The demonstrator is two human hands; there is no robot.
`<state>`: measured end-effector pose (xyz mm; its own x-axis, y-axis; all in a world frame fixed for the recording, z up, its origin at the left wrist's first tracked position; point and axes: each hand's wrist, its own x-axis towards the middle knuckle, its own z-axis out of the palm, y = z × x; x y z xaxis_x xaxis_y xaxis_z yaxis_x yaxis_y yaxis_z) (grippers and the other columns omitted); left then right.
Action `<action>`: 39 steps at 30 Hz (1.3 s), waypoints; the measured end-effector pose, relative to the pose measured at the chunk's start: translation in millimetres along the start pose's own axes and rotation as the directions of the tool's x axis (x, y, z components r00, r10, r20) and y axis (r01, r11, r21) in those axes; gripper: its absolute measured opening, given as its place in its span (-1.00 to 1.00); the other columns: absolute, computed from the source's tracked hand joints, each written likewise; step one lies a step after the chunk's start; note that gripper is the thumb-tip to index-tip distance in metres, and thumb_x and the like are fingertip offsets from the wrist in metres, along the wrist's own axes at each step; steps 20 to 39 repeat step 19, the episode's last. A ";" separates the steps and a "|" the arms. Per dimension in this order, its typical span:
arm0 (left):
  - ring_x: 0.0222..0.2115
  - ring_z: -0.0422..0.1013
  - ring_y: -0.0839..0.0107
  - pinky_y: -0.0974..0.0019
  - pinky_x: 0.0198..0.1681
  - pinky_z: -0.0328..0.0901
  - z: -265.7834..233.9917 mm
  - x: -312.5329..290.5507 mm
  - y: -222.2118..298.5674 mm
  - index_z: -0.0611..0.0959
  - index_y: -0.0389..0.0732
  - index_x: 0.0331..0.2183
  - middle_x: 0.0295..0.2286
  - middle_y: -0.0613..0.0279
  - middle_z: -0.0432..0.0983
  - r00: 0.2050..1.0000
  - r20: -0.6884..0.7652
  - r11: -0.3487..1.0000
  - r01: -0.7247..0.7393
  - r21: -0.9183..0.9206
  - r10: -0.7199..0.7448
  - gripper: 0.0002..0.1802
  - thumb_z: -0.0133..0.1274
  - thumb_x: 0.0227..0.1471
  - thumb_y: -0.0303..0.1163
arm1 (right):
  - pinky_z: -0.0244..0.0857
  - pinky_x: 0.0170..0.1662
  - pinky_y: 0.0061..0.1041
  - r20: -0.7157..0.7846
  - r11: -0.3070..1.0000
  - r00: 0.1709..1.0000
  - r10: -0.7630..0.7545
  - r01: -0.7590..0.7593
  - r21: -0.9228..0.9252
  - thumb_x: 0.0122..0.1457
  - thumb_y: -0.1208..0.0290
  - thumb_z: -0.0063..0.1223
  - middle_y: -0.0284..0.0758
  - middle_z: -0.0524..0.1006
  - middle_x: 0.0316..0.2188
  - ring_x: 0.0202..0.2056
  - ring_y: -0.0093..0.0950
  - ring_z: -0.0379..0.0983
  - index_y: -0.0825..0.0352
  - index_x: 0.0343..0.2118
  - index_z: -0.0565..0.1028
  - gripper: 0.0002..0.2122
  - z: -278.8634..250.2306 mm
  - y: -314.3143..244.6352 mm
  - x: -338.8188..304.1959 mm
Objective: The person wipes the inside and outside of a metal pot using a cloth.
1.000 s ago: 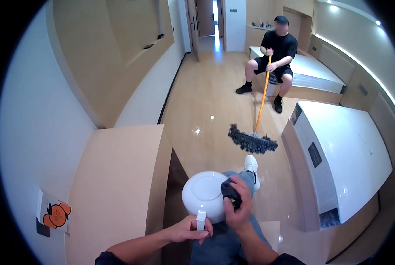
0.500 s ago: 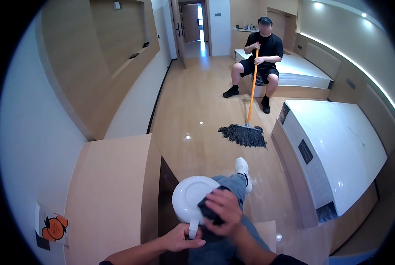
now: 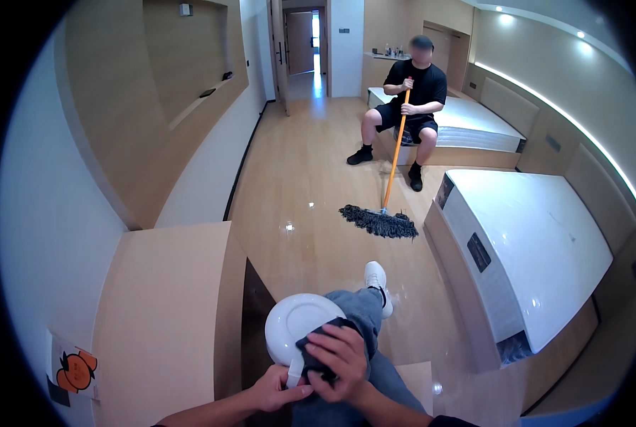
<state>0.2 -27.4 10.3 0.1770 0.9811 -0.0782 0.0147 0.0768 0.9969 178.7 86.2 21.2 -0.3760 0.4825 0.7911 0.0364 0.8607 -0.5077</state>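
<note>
A glossy white round vessel (image 3: 295, 317), showing a flat disc face with a raised ring, rests over my thigh. Its kind cannot be told for sure. My left hand (image 3: 275, 388) is closed around its white handle (image 3: 294, 372), thumb pointing right. Against the near right side of the disc, my right hand (image 3: 341, 359) presses a dark cloth (image 3: 305, 344), its fingers bent over it. The cloth covers part of the disc and lies close to the handle.
Left of me stands a pale wooden cabinet (image 3: 158, 313); an orange-printed card (image 3: 74, 370) is by the wall. A seated person (image 3: 419, 85) holds a mop (image 3: 380, 221) upright on the floor. Two mattresses (image 3: 538, 242) on wooden bases line the right side.
My right hand and the cloth have shifted toward the handle, nearer to my left hand. The whole view has turned slightly; the seated person keeps the mop in place.
</note>
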 end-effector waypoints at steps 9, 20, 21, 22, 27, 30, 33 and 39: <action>-0.59 0.22 0.66 0.40 -0.50 0.13 -5.0 1.6 1.4 0.49 -0.14 -0.59 -0.67 0.50 0.31 0.994 0.066 0.994 -0.086 0.072 0.082 -0.59 0.22 0.23 -0.23 | 0.32 0.17 -0.10 -0.088 0.999 0.996 -0.018 0.014 -0.047 -0.02 0.48 0.15 -0.09 0.64 -0.09 0.01 -0.09 0.54 0.40 -0.14 0.61 -0.67 -5.9 -4.3 7.3; -0.63 0.18 0.47 0.32 -0.49 0.16 -4.1 1.3 -18.2 0.39 -0.18 -0.62 -0.67 0.34 0.27 0.977 0.002 0.941 0.207 -0.268 -0.214 -0.28 -0.39 0.46 0.09 | 0.25 0.21 -0.22 0.008 0.994 0.994 0.107 -0.107 0.024 0.01 0.38 0.30 -0.21 0.66 -0.09 0.04 -0.17 0.52 0.30 -0.18 0.65 -0.72 3.2 2.3 0.0; -0.63 0.18 0.47 0.32 -0.49 0.16 -4.1 1.3 -18.2 0.39 -0.18 -0.62 -0.67 0.34 0.27 0.977 0.002 0.941 0.207 -0.268 -0.214 -0.28 -0.39 0.46 0.09 | 0.25 0.21 -0.22 0.008 0.994 0.994 0.107 -0.107 0.024 0.01 0.38 0.30 -0.21 0.66 -0.09 0.04 -0.17 0.52 0.30 -0.18 0.65 -0.72 3.2 2.3 0.0; -0.63 0.18 0.47 0.32 -0.49 0.16 -4.1 1.3 -18.2 0.39 -0.18 -0.62 -0.67 0.34 0.27 0.977 0.002 0.941 0.207 -0.268 -0.214 -0.28 -0.39 0.46 0.09 | 0.25 0.21 -0.22 0.008 0.994 0.994 0.107 -0.107 0.024 0.01 0.38 0.30 -0.21 0.66 -0.09 0.04 -0.17 0.52 0.30 -0.18 0.65 -0.72 3.2 2.3 0.0; -0.63 0.18 0.47 0.32 -0.49 0.16 -4.1 1.3 -18.2 0.39 -0.18 -0.62 -0.67 0.34 0.27 0.977 0.002 0.941 0.207 -0.268 -0.214 -0.28 -0.39 0.46 0.09 | 0.25 0.21 -0.22 0.008 0.994 0.994 0.107 -0.107 0.024 0.01 0.38 0.30 -0.21 0.66 -0.09 0.04 -0.17 0.52 0.30 -0.18 0.65 -0.72 3.2 2.3 0.0; -0.63 0.18 0.47 0.32 -0.49 0.16 -4.1 1.3 -18.2 0.39 -0.18 -0.62 -0.67 0.34 0.27 0.977 0.002 0.941 0.207 -0.268 -0.214 -0.28 -0.39 0.46 0.09 | 0.25 0.21 -0.22 0.008 0.994 0.994 0.107 -0.107 0.024 0.01 0.38 0.30 -0.21 0.66 -0.09 0.04 -0.17 0.52 0.30 -0.18 0.65 -0.72 3.2 2.3 0.0; -0.63 0.18 0.47 0.32 -0.49 0.16 -4.1 1.3 -18.2 0.39 -0.18 -0.62 -0.67 0.34 0.27 0.977 0.002 0.941 0.207 -0.268 -0.214 -0.28 -0.39 0.46 0.09 | 0.25 0.21 -0.22 0.008 0.994 0.994 0.107 -0.107 0.024 0.01 0.38 0.30 -0.21 0.66 -0.09 0.04 -0.17 0.52 0.30 -0.18 0.65 -0.72 3.2 2.3 0.0; -0.63 0.18 0.47 0.32 -0.49 0.16 -4.1 1.3 -18.2 0.39 -0.18 -0.62 -0.67 0.34 0.27 0.977 0.002 0.941 0.207 -0.268 -0.214 -0.28 -0.39 0.46 0.09 | 0.25 0.21 -0.22 0.008 0.994 0.994 0.107 -0.107 0.024 0.01 0.38 0.30 -0.21 0.66 -0.09 0.04 -0.17 0.52 0.30 -0.18 0.65 -0.72 3.2 2.3 0.0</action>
